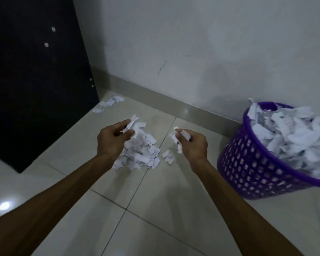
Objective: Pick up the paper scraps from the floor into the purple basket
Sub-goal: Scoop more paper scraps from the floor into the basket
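Note:
A pile of white paper scraps (pixel 144 154) lies on the tiled floor at the centre. My left hand (pixel 112 140) hovers over the pile's left side and grips a bunch of scraps between thumb and fingers. My right hand (pixel 192 144) is to the right of the pile, its fingers curled round a few scraps. The purple basket (pixel 251 163) with a perforated wall stands at the right by the wall, heaped with white scraps. A couple of loose scraps (pixel 168 157) lie between the pile and my right hand.
A black panel (pixel 35 80) stands at the left, reaching the floor. A small cluster of scraps (pixel 109 103) lies in the corner beside it, along the grey skirting (pixel 164 100). Bare tiles stretch toward me.

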